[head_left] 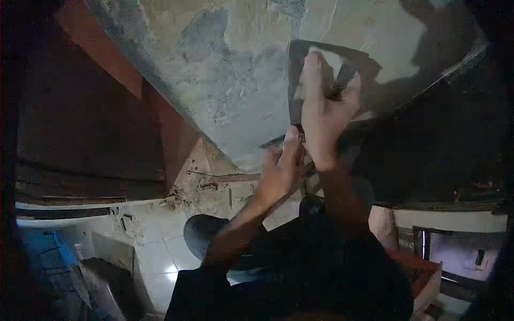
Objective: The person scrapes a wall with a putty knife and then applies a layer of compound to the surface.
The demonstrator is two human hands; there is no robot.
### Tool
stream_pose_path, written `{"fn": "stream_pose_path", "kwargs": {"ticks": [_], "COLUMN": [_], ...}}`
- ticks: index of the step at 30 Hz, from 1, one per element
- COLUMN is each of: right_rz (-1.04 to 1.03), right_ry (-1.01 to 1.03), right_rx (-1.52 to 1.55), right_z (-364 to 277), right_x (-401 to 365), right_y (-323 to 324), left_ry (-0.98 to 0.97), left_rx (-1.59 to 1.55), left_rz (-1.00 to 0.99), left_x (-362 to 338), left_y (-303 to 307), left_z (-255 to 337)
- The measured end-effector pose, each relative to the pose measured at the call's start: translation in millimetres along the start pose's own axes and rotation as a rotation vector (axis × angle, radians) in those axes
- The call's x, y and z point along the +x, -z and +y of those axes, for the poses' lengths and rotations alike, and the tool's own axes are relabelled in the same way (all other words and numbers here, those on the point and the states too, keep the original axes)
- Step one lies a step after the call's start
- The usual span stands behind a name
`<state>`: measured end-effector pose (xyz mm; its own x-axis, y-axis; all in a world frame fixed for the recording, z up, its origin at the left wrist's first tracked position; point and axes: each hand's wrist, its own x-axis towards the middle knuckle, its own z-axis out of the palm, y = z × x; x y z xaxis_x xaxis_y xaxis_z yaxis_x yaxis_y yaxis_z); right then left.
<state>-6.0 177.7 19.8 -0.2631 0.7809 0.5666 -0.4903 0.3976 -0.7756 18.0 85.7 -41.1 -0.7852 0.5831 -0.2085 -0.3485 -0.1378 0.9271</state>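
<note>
My right hand is raised against a patchy grey surface, with fingers and thumb curled round a pale, block-like piece whose kind I cannot make out. A dark, angular outline surrounds this piece; whether it is shadow or part of the thing does not show. Just below and to the left, my left hand has its fingers drawn together near the right wrist. A small dark bit shows at its fingertips, but blur hides what it is. Both forearms reach up from dark sleeves.
Reddish-brown panels flank the grey surface on the left. Below lie pale floor tiles with crumbled debris. Blue material is at lower left, and a red-edged box stands at lower right.
</note>
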Motion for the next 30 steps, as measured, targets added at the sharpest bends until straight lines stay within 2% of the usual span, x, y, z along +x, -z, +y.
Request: {"fn": "stream_pose_path", "kwargs": {"ticks": [1, 3, 5, 7, 8, 9, 10, 11, 12, 13, 14, 15, 16, 17, 18, 19, 20, 21, 22, 23, 25, 27, 28, 29, 30], "right_rz": [0.006, 0.005, 0.008, -0.021, -0.004, 0.015, 0.018, 0.016, 0.018, 0.020, 0.011, 0.009, 0.018, 0.022, -0.010, -0.012, -0.020, -0.024, -0.044, -0.037, -0.013, -0.013, -0.002, 0.012, -0.028], "right_ry": [-0.065, -0.055, 0.011, 0.120, 0.148, 0.168, 0.053, 0.037, 0.082, 0.146, 0.046, 0.057, -0.056, -0.177, -0.012, -0.016, -0.006, 0.003, -0.074, -0.079, 0.118, 0.080, 0.060, 0.031, -0.065], "right_rx": [0.012, -0.005, -0.029, 0.000, -0.018, -0.037, -0.107, -0.113, -0.126, -0.133, -0.061, -0.061, -0.075, -0.094, -0.214, -0.214, -0.159, -0.106, -0.017, -0.016, -0.172, -0.058, -0.108, -0.161, 0.064], "right_z": [-4.4, -10.2, -15.2, 8.2, 11.2, 13.7, 3.5, 5.3, 6.8, 7.6, 21.8, 21.1, 19.0, 20.7, 24.3, 25.6, 27.2, 16.7, -4.1, 3.5, 25.5, 22.6, 18.9, 14.6, 2.0], "right_x": [0.8, -2.5, 1.3, 3.7, 4.8, 3.3, 5.6, 3.0, 1.7, 4.4, -2.8, -7.7, -14.5, -20.2, -16.0, -14.1, -11.8, -7.9, -5.9, -6.6, -6.8, -10.6, -10.5, -11.1, -9.0], "right_y": [-1.5, -1.9, -3.6, -0.3, -0.7, 0.2, -0.4, 2.7, 4.0, 3.5, 8.0, 9.9, 11.3, 13.3, 13.7, 14.0, 13.7, 8.7, -0.9, 1.3, 4.0, 6.4, 5.5, 5.1, -2.3], "left_ry": [0.004, 0.016, 0.020, -0.145, -0.030, -0.019, -0.013, -0.005, 0.034, 0.027, 0.004, -0.014, 0.000, 0.001, -0.042, -0.084, -0.132, -0.123, -0.067, -0.013, -0.044, -0.023, -0.102, -0.097, -0.078], "left_rx": [0.003, 0.060, 0.054, 0.014, 0.130, 0.132, 0.106, 0.078, 0.020, 0.021, -0.013, -0.046, -0.076, -0.084, -0.070, -0.051, 0.217, 0.222, 0.153, 0.084, 0.046, -0.019, -0.010, -0.009, 0.020], "left_rz": [0.003, -0.158, -0.129, -0.054, -0.113, -0.108, -0.154, -0.198, -0.118, -0.122, -0.048, 0.026, -0.073, -0.068, -0.038, -0.008, -0.003, -0.001, -0.054, -0.108, -0.125, -0.052, -0.054, -0.049, -0.083], "left_x": [-1.7, -7.1, -0.9, 3.8, 1.2, -1.8, -3.1, -3.6, -3.0, -1.5, 0.7, 2.8, 5.1, 6.7, 5.2, 4.5, 4.9, 2.6, -0.9, -2.8, -2.5, -3.9, 1.8, 2.2, 0.7], "left_y": [1.0, 5.6, 4.6, 0.2, 7.0, 8.0, 8.1, 7.4, 3.6, -0.9, -4.1, -3.1, 2.2, 2.4, -0.2, -1.3, 3.1, 5.9, 7.4, 7.5, 6.3, -0.1, 0.6, 5.6, 8.6], "left_z": [14.1, 41.3, 9.8, -7.0, -3.1, 10.4, 23.6, 28.3, 24.4, 12.1, -9.3, -29.8, -38.5, -46.7, -47.7, -47.7, -45.6, -31.6, -7.8, 5.3, 1.2, -8.8, -14.3, -18.2, -3.1]}}
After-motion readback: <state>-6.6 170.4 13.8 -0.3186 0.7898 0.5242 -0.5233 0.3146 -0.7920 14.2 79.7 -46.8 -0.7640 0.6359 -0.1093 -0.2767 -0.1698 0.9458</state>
